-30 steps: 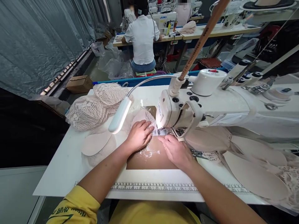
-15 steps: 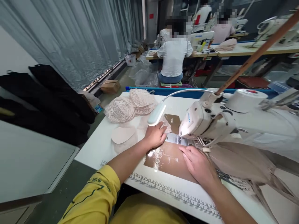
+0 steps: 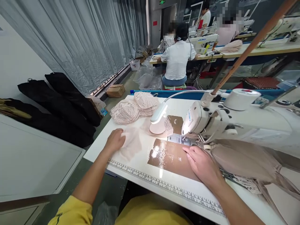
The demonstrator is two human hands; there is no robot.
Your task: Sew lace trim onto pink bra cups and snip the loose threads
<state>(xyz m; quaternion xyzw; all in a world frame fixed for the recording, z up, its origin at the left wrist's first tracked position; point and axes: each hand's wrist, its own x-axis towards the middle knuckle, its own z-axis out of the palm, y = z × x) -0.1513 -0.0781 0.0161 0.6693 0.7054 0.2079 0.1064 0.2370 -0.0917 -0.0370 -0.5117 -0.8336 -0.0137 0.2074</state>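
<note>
My left hand (image 3: 115, 140) is at the table's left side, its fingers closed on the edge of a sheer beige fabric piece (image 3: 131, 143), which is smeared by motion. My right hand (image 3: 202, 161) lies flat with fingers stretched out on the brown plate (image 3: 168, 156), just in front of the sewing machine (image 3: 194, 118); nothing shows in it. Under the lamp head (image 3: 159, 113), a beige cup piece with lace trim (image 3: 161, 129) lies left of the needle area. Beyond my left hand sit stacked lace cups (image 3: 125, 111).
A printed ruler (image 3: 164, 184) runs along the front edge of the white table (image 3: 145, 159). Brown sheer fabric (image 3: 241, 159) is heaped right of my right hand. A slanted brown pole (image 3: 253, 47) rises over the machine. A co-worker in white (image 3: 178, 59) sits ahead.
My left hand has moved left from the lace-trimmed piece near the needle and taken hold of the sheer fabric piece. My right hand has stayed by the machine. The view has shifted slightly.
</note>
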